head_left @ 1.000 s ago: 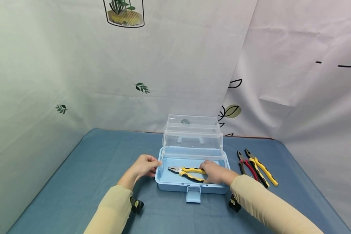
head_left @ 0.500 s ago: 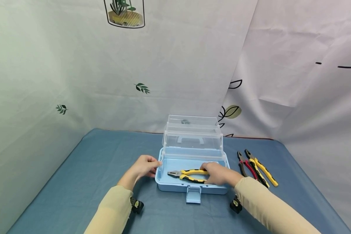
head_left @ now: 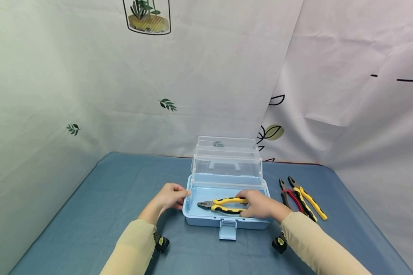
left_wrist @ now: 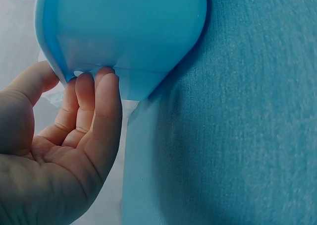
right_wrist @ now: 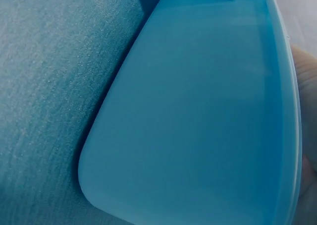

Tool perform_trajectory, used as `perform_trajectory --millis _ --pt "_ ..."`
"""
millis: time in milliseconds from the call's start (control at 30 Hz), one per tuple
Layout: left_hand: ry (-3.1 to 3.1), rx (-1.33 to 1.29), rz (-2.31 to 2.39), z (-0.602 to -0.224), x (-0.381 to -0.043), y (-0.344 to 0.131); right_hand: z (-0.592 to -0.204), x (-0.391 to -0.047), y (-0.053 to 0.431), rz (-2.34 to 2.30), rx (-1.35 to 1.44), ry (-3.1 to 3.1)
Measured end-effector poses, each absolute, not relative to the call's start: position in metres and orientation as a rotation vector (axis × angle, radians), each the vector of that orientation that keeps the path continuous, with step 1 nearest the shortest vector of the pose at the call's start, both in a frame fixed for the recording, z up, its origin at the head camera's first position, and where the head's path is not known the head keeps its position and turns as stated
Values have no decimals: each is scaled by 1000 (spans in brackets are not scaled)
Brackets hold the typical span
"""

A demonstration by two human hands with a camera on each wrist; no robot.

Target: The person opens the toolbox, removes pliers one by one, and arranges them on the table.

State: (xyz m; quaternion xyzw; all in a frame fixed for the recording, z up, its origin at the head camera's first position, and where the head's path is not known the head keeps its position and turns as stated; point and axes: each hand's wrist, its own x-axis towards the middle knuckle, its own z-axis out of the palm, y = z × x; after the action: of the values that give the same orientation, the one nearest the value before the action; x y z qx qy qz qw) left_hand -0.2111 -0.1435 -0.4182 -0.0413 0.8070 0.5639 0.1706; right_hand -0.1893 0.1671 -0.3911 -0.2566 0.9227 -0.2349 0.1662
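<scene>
A light blue toolbox (head_left: pixel 206 220) stands on the table, its clear lid (head_left: pixel 227 142) raised at the back. My left hand (head_left: pixel 169 195) pinches the box's left edge; in the left wrist view the thumb is at the rim and the fingers (left_wrist: pixel 106 98) press the outer wall. Inside the box lie yellow-and-black pliers (head_left: pixel 223 201), grey jaws pointing left. My right hand (head_left: pixel 258 205) reaches over the right front rim and holds the handle ends between thumb and fingers. In the right wrist view the box wall (right_wrist: pixel 193 116) hides most of that hand.
To the right of the box lie red-and-black pliers (head_left: pixel 293 196) and another pair of yellow-and-black pliers (head_left: pixel 308 198), side by side. The front latch (head_left: pixel 228 229) hangs down. A patterned cloth backdrop (head_left: pixel 206 76) rises behind the blue table (head_left: pixel 130 179).
The pliers in the box have turned slightly, their jaws coming nearer the front and the handles lying more level. My right hand has shifted a little to the right. The left hand stays put.
</scene>
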Motion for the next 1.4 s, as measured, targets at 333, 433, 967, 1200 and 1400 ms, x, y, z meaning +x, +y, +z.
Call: perform_trajectory --millis 333,433,967,1200,1400 --pt "2298 -136 1589 -418 -211 -143 -392 -186 171 -713 -753 2651" --pt "2300 -138 1592 -418 -211 -143 -391 -185 173 -739 -754 2649" --pt "2292 -131 1600 -419 -210 -143 -385 -180 180 -886 -832 2644" --pt "2286 -128 1605 -420 -211 -145 -390 -176 184 -947 -847 2667" --pt "2285 -141 1595 -423 -213 -145 -390 -171 189 -1005 -833 2692"
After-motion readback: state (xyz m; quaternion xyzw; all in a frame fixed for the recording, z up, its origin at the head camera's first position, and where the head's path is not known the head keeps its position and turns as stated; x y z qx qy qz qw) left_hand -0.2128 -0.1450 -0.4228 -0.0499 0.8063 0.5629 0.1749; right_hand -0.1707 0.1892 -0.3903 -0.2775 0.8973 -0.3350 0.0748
